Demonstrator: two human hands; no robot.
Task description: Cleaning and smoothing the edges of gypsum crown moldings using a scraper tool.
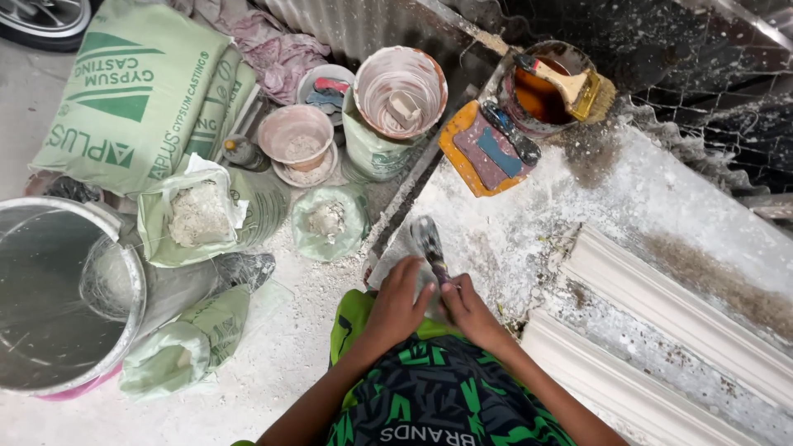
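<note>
Both hands meet at the near edge of a plaster-crusted tabletop (537, 215) — right hand (469, 307) gripping a brush (429, 244) with matted, powder-caked bristles; left hand (396, 299) curled over a pale, dusty piece, its shape hidden. White ribbed cornice mouldings (661, 314) run off-frame at right.

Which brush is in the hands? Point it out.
The small brush at the table's near edge, gripped by the right hand, left hand beside it. The other, a wide yellow brush, lies across the tin.
</note>
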